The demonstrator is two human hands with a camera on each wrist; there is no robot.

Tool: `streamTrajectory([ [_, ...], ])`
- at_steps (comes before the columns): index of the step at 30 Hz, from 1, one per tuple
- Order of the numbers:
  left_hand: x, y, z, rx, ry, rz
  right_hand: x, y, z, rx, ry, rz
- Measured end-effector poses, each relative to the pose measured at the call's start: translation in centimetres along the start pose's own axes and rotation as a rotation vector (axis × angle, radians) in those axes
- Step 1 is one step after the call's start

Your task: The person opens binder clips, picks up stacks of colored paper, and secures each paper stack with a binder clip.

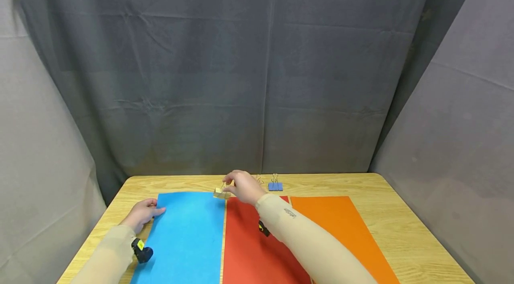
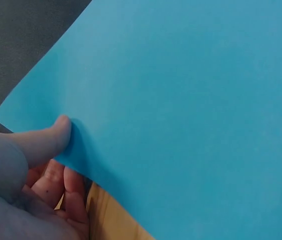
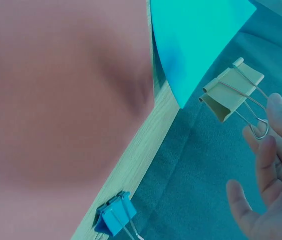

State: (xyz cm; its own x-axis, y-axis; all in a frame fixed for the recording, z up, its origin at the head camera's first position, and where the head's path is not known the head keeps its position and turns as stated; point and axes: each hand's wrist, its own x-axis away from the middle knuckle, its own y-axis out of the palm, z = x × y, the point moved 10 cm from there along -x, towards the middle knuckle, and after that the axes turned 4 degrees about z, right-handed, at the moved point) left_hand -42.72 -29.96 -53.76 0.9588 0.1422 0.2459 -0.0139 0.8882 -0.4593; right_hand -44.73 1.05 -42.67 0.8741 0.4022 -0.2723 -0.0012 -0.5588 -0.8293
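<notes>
My left hand (image 1: pixel 142 213) pinches the left edge of a blue paper sheet (image 1: pixel 186 239), near its far corner. In the left wrist view the thumb (image 2: pixel 56 135) lies on top of the sheet, with the other fingers underneath. A yellow binder clip (image 3: pixel 233 90) is held by its wire handles between the thumb and fingers of my right hand (image 1: pixel 246 186). That clip is near the blue sheet's far right corner, its mouth turned away from the fingers.
A red sheet (image 1: pixel 253 239) and an orange sheet (image 1: pixel 333 226) lie to the right on the wooden table (image 1: pixel 401 230). Behind them stands a blue binder clip (image 1: pixel 275 186). Other wire handles (image 1: pixel 259 179) show beside it, partly hidden by my right hand. Grey curtain (image 1: pixel 201 74) hangs behind.
</notes>
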Motion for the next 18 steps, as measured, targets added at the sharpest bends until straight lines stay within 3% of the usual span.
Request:
streamTrajectory([
  [18,-0.3,-0.2,-0.5,0.03,-0.001,0.023,-2.5,1.0,-2.4,0.071,-0.052,0.036],
])
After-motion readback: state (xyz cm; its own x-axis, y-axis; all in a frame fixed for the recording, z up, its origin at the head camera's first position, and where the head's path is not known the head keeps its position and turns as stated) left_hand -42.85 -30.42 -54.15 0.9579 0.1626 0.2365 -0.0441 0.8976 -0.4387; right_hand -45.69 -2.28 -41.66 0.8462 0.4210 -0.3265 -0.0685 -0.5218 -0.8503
